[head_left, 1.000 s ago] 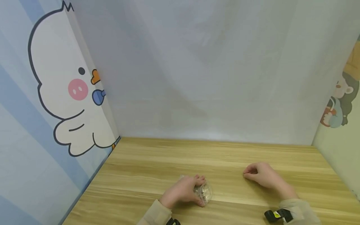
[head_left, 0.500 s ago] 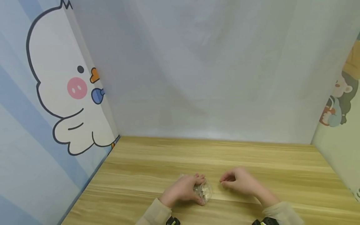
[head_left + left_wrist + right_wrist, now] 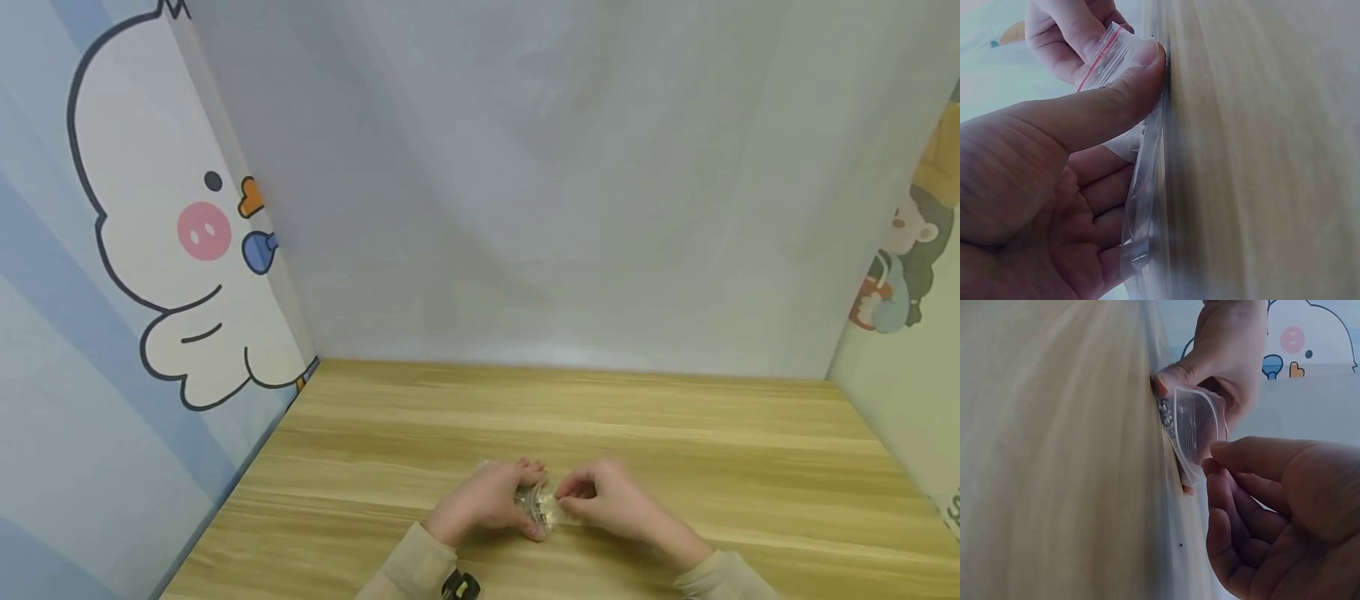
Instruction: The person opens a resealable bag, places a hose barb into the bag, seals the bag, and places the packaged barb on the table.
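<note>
A clear zip-lock bag (image 3: pixel 549 510) with a red line along its mouth stands on edge at the wooden table. My left hand (image 3: pixel 489 502) grips it, thumb on one side and fingers on the other, so its mouth gapes to the right. Small shiny metal pieces (image 3: pixel 1167 417) lie inside, low near the left thumb. At the bag's mouth is my right hand (image 3: pixel 613 504), its thumb and forefinger pinched together. A tiny dark speck shows at those fingertips in the head view; its kind is too small to tell. The left wrist view shows the bag (image 3: pixel 1142 206) against the left fingers.
The wooden table (image 3: pixel 675 417) runs back to a grey curtain-like wall (image 3: pixel 562 208). Cartoon-printed panels (image 3: pixel 172 242) stand at the left and right sides. A dark speck (image 3: pixel 1180 545) lies on the table near the bag in the right wrist view.
My right hand has moved left across the table, fingertips pinched, from well right of the bag to its mouth. The left hand and the bag have stayed in place.
</note>
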Demonstrator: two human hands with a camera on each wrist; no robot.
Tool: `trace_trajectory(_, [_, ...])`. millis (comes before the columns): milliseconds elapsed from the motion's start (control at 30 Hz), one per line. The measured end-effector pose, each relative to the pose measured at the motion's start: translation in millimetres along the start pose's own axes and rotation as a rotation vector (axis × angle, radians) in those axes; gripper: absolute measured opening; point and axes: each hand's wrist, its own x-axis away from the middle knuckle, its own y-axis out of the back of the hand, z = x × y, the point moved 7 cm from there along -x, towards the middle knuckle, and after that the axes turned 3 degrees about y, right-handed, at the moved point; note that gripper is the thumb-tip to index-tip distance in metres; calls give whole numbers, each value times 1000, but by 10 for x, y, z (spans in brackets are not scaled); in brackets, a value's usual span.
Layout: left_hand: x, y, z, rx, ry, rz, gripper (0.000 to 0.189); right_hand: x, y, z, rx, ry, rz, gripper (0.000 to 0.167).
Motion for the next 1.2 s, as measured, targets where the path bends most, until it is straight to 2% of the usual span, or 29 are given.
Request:
trace_trajectory(233, [-38, 38, -11, 3, 9, 1, 88, -11, 22, 56, 6, -7, -41, 8])
trace_trajectory(500, [18, -24, -22, 21, 3, 16, 89, 57, -26, 78, 6, -9, -23, 5])
trace_trajectory(733, [17, -19, -5, 46, 4, 2, 87, 81, -12, 112, 9, 1, 23, 7])
trace_trajectory(867, [11, -5, -10, 19, 1, -5, 87, 96, -25, 124, -5, 12, 72, 6])
trace_trajectory(1067, [19, 6, -7, 8, 13, 1, 87, 142, -167, 126, -71, 42, 186, 9])
trace_trajectory(1200, [14, 5, -6, 10, 14, 4, 88, 152, -215, 139, -107, 55, 205, 13])
